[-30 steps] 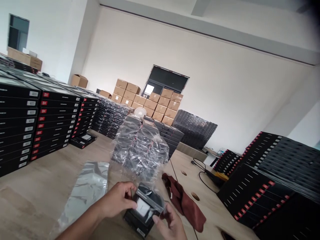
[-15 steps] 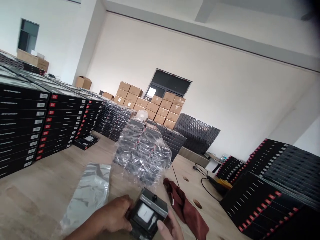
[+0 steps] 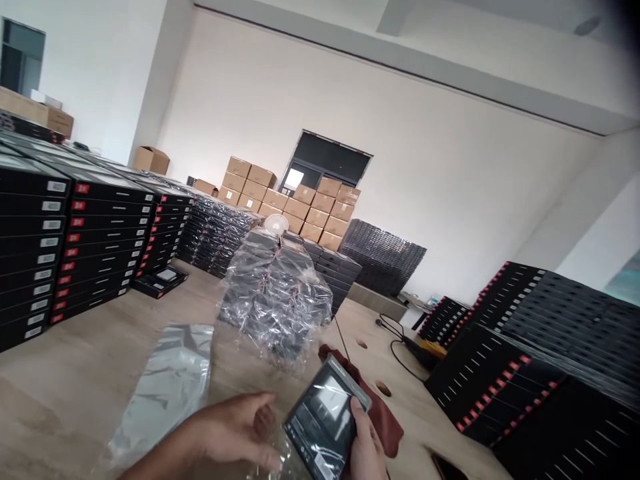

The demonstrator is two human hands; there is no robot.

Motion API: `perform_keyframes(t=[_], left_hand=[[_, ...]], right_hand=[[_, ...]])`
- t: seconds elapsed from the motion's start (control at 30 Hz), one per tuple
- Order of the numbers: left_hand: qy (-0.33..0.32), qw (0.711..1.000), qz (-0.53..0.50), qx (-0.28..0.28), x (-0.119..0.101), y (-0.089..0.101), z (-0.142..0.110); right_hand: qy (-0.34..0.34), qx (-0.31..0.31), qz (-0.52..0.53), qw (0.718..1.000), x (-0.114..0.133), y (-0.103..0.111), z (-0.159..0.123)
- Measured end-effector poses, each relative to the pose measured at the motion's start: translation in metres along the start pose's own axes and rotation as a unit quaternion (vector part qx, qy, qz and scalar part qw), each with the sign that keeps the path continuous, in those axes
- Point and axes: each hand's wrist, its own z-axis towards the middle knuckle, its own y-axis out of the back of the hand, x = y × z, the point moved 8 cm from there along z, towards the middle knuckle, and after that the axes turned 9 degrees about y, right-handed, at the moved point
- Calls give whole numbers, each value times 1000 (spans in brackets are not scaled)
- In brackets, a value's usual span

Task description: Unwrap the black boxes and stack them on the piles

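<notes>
My right hand (image 3: 365, 447) grips a small black box (image 3: 325, 417) by its right edge and holds it tilted up above the wooden table (image 3: 75, 393). Beside it, my left hand (image 3: 235, 430) is half curled, its fingers pinching thin clear plastic film (image 3: 277, 453) just below the box. A flat stack of silvery plastic bags (image 3: 165, 387) lies to the left of my hands. A pile of plastic-wrapped black boxes (image 3: 275, 300) stands just beyond them. A dark red cloth (image 3: 385, 420) lies behind the held box.
Tall stacks of black boxes with red labels (image 3: 100, 233) line the left side; more slanted stacks (image 3: 525, 360) fill the right. Brown cartons (image 3: 295, 203) are piled at the back wall. A black cable (image 3: 400, 347) and holes in the tabletop (image 3: 383, 388) lie right of centre.
The box has been lifted and tilted upright in my right hand. My left hand has let go of the box and now pinches the clear film below it.
</notes>
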Motion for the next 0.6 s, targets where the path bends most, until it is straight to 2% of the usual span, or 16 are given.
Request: perform_keyframes(t=[0.1, 0.2, 0.37, 0.47, 0.6], left_hand=[[-2, 997, -71, -13, -13, -10, 0], [-57, 995, -81, -12, -34, -21, -2], [-148, 976, -128, -97, -65, -2, -16], [-173, 966, -112, -154, -70, 7, -22], [-181, 970, -90, -135, -60, 0, -19]], right_hand=[[22, 27, -38, 999, -1, -11, -5], [49, 49, -99, 993, -2, -20, -11], [131, 134, -153, 970, -8, -46, -33], [177, 158, -163, 958, -10, -50, -45], [191, 170, -165, 953, -3, -41, -36]])
